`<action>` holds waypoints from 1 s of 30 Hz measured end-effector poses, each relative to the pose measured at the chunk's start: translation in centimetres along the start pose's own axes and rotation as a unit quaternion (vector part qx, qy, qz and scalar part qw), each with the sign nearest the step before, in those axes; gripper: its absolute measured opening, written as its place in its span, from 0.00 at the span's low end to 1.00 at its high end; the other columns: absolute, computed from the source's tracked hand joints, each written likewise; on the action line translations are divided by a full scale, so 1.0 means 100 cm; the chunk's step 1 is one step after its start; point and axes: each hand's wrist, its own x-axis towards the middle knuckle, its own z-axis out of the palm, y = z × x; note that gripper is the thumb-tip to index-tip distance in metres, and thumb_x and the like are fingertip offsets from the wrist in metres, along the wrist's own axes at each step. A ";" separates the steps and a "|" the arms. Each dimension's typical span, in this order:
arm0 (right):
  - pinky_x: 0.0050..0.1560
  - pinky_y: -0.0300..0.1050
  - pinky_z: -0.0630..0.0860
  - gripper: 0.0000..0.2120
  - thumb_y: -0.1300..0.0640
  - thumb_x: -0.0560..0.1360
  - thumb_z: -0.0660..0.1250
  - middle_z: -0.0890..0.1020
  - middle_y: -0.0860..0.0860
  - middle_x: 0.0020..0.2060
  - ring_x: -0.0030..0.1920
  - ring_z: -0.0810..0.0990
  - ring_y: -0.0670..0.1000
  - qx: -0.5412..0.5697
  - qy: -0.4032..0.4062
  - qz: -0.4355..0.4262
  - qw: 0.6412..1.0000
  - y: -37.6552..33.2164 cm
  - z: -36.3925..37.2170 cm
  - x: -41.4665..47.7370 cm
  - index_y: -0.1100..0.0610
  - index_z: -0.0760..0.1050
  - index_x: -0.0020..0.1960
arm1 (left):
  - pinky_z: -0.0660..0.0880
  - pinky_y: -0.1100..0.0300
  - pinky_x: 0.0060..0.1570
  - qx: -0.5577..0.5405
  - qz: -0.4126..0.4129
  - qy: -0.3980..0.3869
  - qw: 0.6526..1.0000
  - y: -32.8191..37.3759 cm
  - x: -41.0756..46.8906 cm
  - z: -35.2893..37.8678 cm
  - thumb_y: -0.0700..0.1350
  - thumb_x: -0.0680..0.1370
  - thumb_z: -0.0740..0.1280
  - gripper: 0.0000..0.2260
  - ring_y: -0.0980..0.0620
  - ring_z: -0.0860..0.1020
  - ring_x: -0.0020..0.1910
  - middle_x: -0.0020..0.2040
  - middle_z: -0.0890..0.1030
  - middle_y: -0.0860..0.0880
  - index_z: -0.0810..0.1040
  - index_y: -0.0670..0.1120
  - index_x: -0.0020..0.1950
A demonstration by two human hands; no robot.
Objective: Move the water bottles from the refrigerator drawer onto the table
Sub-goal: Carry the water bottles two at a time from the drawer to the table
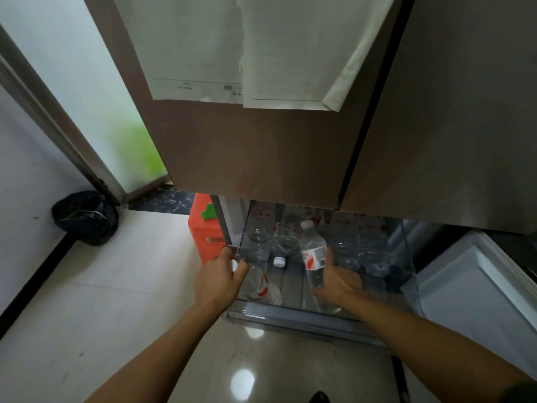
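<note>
The refrigerator drawer (293, 317) stands pulled out below the brown doors, holding several clear water bottles with white caps and red-and-white labels. My left hand (218, 282) is closed on the neck of one bottle (261, 285) at the drawer's front left corner. My right hand (338, 282) wraps around the lower part of a second bottle (312, 251), which tilts with its cap pointing to the back. A third bottle (282, 251) lies between them with its cap toward me. More bottles (360, 251) lie at the right. No table is in view.
The closed refrigerator doors (261, 146) with white papers (241, 48) hang right above the drawer. An orange crate (205, 228) sits left of the drawer, a black bin (85, 218) by the wall. A white open compartment (476, 289) is on the right. Glossy floor lies beneath me.
</note>
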 end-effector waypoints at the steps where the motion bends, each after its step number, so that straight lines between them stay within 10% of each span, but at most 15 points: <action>1: 0.45 0.47 0.73 0.47 0.38 0.73 0.64 0.81 0.57 0.54 0.50 0.82 0.58 -0.012 0.024 -0.014 1.000 -0.005 -0.007 0.005 0.57 0.39 0.77 | 0.77 0.51 0.39 -0.006 0.000 0.000 1.000 -0.003 -0.003 0.000 0.58 0.76 0.60 0.11 0.44 0.79 0.39 0.41 0.82 0.46 0.72 0.51 0.49; 5: 0.44 0.47 0.70 0.29 0.36 0.77 0.57 0.81 0.57 0.52 0.49 0.80 0.57 -0.015 0.082 -0.050 0.995 -0.026 -0.047 0.045 0.55 0.64 0.69 | 0.79 0.49 0.40 -0.031 -0.022 -0.013 0.999 -0.015 -0.008 0.001 0.65 0.74 0.54 0.18 0.46 0.80 0.40 0.46 0.82 0.50 0.71 0.54 0.52; 14: 0.51 0.50 0.77 0.25 0.36 0.76 0.60 0.80 0.58 0.55 0.51 0.80 0.58 0.059 0.050 -0.054 0.996 -0.038 -0.046 0.092 0.55 0.74 0.61 | 0.67 0.52 0.35 0.008 -0.066 -0.008 0.998 -0.004 -0.010 -0.007 0.56 0.78 0.62 0.13 0.40 0.78 0.40 0.39 0.80 0.41 0.72 0.46 0.49; 22: 0.40 0.44 0.76 0.14 0.43 0.68 0.70 0.83 0.54 0.44 0.43 0.81 0.54 0.097 -0.022 -0.154 0.983 -0.030 -0.072 0.038 0.54 0.78 0.44 | 0.78 0.51 0.39 0.011 -0.047 -0.013 0.999 0.000 0.000 -0.004 0.60 0.77 0.58 0.11 0.45 0.79 0.37 0.41 0.82 0.47 0.69 0.53 0.47; 30: 0.37 0.46 0.67 0.11 0.44 0.69 0.65 0.81 0.55 0.40 0.42 0.79 0.58 0.046 0.120 -0.269 0.954 -0.039 -0.112 -0.039 0.50 0.74 0.43 | 0.72 0.53 0.38 -0.011 -0.011 0.059 0.998 0.027 0.012 -0.057 0.58 0.75 0.60 0.10 0.43 0.78 0.39 0.38 0.81 0.46 0.73 0.52 0.46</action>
